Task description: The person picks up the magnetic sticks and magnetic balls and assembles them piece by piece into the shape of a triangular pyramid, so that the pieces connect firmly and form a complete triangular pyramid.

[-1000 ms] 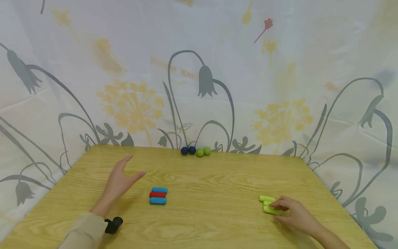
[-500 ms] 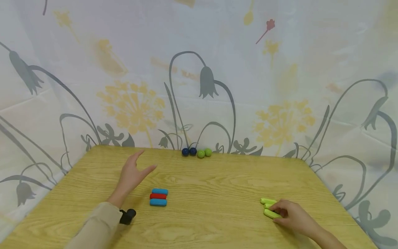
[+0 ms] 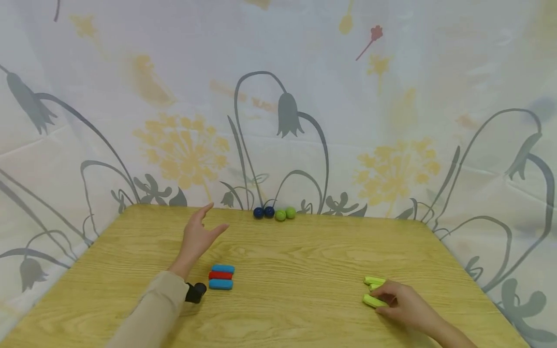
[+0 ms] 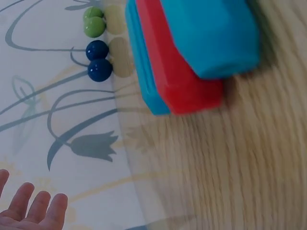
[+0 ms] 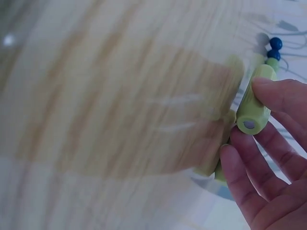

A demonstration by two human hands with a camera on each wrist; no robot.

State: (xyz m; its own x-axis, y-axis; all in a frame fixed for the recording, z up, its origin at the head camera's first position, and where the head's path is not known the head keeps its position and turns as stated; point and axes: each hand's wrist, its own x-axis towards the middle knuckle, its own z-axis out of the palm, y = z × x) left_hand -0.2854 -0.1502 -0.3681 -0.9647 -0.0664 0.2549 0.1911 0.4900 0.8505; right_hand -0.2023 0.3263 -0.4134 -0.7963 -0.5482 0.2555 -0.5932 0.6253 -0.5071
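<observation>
My left hand hovers open over the wooden table, fingers straight and pointing at the far edge. It holds nothing. Just right of its wrist lie three bars side by side, blue, red, blue, which fill the top of the left wrist view. My right hand pinches one yellow-green bar at the near right. The right wrist view shows my thumb on top of this bar and my fingers below it. Two more yellow-green bars lie just behind it.
Two dark blue balls and two green balls sit in a row at the table's far edge, against a flower-printed curtain. A black wrist camera sticks out under my left sleeve.
My left hand has moved forward and to the right, closer to the balls. My right hand has drawn one yellow-green bar a little nearer, away from the other two.
</observation>
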